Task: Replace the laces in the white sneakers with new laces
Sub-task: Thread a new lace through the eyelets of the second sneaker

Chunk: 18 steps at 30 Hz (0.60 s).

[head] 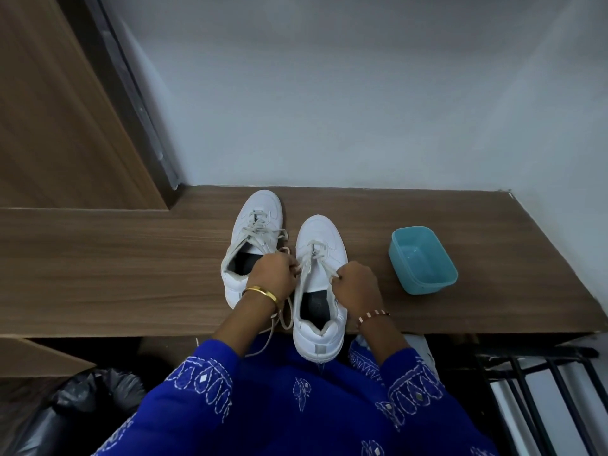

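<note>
While two white sneakers stand side by side, toes toward the wall, on the wooden ledge (131,258), the left hand (273,274) and the right hand (357,284) both work at the nearer, right sneaker (320,274), whose heel juts over the ledge's front edge. Each hand's fingers are curled, pinching a strand of that shoe's lace (312,258) at either side of the tongue. Just beside it, the left sneaker (253,235) sits loosely laced, and a blue plastic tub (422,260) rests near on the right.
</note>
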### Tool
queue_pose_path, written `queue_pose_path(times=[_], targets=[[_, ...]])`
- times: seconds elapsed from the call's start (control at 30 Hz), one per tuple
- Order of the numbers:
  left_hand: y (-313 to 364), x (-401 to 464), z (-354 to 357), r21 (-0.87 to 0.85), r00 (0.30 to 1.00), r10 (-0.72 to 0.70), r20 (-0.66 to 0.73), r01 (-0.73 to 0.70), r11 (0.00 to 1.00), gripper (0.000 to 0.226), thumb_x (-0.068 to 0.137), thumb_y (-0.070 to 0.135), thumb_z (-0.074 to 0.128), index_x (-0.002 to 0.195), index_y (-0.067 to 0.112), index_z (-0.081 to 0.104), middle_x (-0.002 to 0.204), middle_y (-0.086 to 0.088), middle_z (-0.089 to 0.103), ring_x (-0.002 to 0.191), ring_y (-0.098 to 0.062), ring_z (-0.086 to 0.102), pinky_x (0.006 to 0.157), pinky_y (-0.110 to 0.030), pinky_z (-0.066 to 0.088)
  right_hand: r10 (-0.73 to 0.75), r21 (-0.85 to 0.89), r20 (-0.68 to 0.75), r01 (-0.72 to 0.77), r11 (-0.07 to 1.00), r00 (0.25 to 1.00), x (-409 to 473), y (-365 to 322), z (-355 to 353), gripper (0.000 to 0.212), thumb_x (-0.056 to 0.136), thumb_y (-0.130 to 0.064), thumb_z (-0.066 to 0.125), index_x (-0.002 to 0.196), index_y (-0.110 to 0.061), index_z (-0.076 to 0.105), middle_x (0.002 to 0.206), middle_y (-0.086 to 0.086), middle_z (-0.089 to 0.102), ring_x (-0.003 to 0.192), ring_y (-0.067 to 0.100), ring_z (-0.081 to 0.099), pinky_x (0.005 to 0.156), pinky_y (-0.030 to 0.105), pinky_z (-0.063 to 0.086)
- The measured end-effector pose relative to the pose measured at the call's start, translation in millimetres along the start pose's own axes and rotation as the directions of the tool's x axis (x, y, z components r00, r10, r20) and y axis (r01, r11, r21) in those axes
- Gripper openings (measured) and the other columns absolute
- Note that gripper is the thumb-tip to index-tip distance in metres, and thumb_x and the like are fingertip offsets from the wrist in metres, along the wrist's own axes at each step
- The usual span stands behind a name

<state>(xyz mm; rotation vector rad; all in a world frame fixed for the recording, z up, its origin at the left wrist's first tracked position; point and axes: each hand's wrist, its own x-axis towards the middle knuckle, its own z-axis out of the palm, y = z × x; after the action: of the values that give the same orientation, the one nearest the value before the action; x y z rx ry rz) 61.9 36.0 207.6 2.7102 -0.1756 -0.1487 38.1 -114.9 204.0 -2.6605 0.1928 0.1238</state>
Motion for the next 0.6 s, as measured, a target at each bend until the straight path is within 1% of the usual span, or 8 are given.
queue_pose_path(times=[0.1,0.17,0.23,0.3,0.37,0.43,0.53,0.6], targets=[[-2,1,-3,0.007,1.0,0.028,0.005,-0.028,1.0,0.024,0.092,0.018,0.048,0.098,0.006,0.068,0.099,-0.014,0.067,0.097,-0.029,0.059,0.076,-0.03,0.042,0.066,0.076,0.007,-0.066,0.995,0.998,0,4,2,0.021,0.089,-0.011,0.048,0.081,0.005,0.06,0.084,0.017,0.059,0.084,0.029,0.058,0.062,0.025,0.033],[-5,1,-2,-0.009,0.999,0.045,0.007,-0.045,0.999,0.025,0.092,0.019,0.049,0.096,0.005,0.069,0.096,-0.015,0.067,0.095,-0.03,0.059,0.076,-0.031,0.043,0.131,0.198,0.006,-0.129,0.972,0.991,1,7,4,0.021,0.085,-0.008,0.049,0.07,0.005,0.056,0.072,0.017,0.058,0.073,0.03,0.06,0.062,0.033,0.046],[-5,-1,0,0.013,0.998,0.061,0.011,-0.062,0.998,0.025,0.093,0.02,0.048,0.099,0.006,0.068,0.097,-0.014,0.068,0.095,-0.03,0.059,0.077,-0.032,0.044,0.178,0.287,0.003,-0.172,0.943,0.984,1,9,6,0.022,0.083,-0.007,0.051,0.067,0.008,0.057,0.071,0.022,0.062,0.07,0.036,0.063,0.067,0.044,0.054],[-5,-2,2,0.049,0.997,0.077,0.018,-0.078,0.996,0.026,0.094,0.02,0.046,0.101,0.008,0.068,0.098,-0.014,0.067,0.096,-0.03,0.059,0.078,-0.032,0.044,0.196,0.314,0.006,-0.188,0.931,0.981,0,9,5,0.024,0.082,-0.006,0.052,0.061,0.004,0.055,0.07,0.024,0.062,0.07,0.039,0.063,0.067,0.047,0.055],[-4,-1,4,0.068,0.996,0.09,0.014,-0.091,0.994,0.026,0.094,0.02,0.045,0.098,0.008,0.067,0.098,-0.014,0.067,0.096,-0.03,0.059,0.076,-0.031,0.043,0.205,0.337,-0.002,-0.192,0.922,0.979,0,10,1,0.033,0.082,-0.005,0.053,0.05,-0.004,0.047,0.061,0.019,0.056,0.069,0.038,0.063,0.066,0.045,0.055],[-4,-1,4,0.08,0.995,0.097,0.022,-0.099,0.992,0.026,0.095,0.02,0.044,0.096,0.007,0.066,0.097,-0.014,0.066,0.095,-0.031,0.058,0.073,-0.03,0.042,0.209,0.324,-0.021,-0.191,0.926,0.978,0,12,-2,0.042,0.083,-0.004,0.053,0.045,-0.011,0.036,0.051,0.008,0.045,0.064,0.032,0.058,0.061,0.036,0.05],[-6,-3,6,0.071,0.994,0.109,0.008,-0.109,0.991,0.027,0.095,0.021,0.043,0.095,0.006,0.066,0.093,-0.015,0.066,0.092,-0.032,0.059,0.071,-0.03,0.043,0.233,0.317,-0.067,-0.201,0.927,0.97,-3,13,-1,0.046,0.084,-0.004,0.053,0.043,-0.013,0.032,0.047,0.002,0.037,0.055,0.025,0.049,0.05,0.029,0.038],[-6,-6,8,0.07,0.992,0.129,-0.008,-0.128,0.989,0.027,0.095,0.02,0.043,0.093,0.007,0.066,0.091,-0.016,0.066,0.09,-0.033,0.059,0.071,-0.033,0.043,0.246,0.297,-0.106,-0.205,0.932,0.963,-6,11,-1,0.046,0.085,-0.005,0.053,0.045,-0.015,0.032,0.048,-0.001,0.036,0.056,0.021,0.046,0.049,0.026,0.033]])
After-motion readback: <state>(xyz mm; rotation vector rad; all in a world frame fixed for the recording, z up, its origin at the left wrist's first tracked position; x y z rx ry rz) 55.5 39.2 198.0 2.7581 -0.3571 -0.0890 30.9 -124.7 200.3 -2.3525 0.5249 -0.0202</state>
